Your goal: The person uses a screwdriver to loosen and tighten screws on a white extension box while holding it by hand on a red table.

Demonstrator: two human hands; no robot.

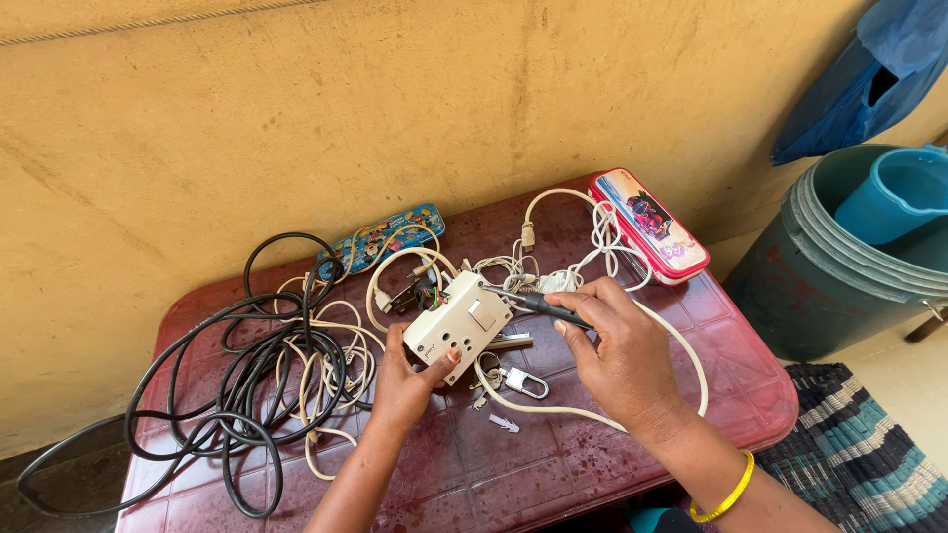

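My left hand (407, 380) grips a white switch-and-socket box (456, 324) from below, thumb on its front edge, holding it tilted above the dark red plastic table (553, 464). My right hand (617, 350) holds a dark-handled screwdriver (541, 305) whose tip points at the box's upper right side. Wires and a black plug (410, 294) hang off the back of the box. Under it lie a small padlock (521, 381) and a white wall plug (503, 422).
A coiled black cable (247, 395) and tangled white cords (331, 375) cover the table's left. Two pencil boxes lie at the back, a blue one (380, 240) and a pink one (648, 224). A green bin (839, 266) with a blue jug stands right, by the yellow wall.
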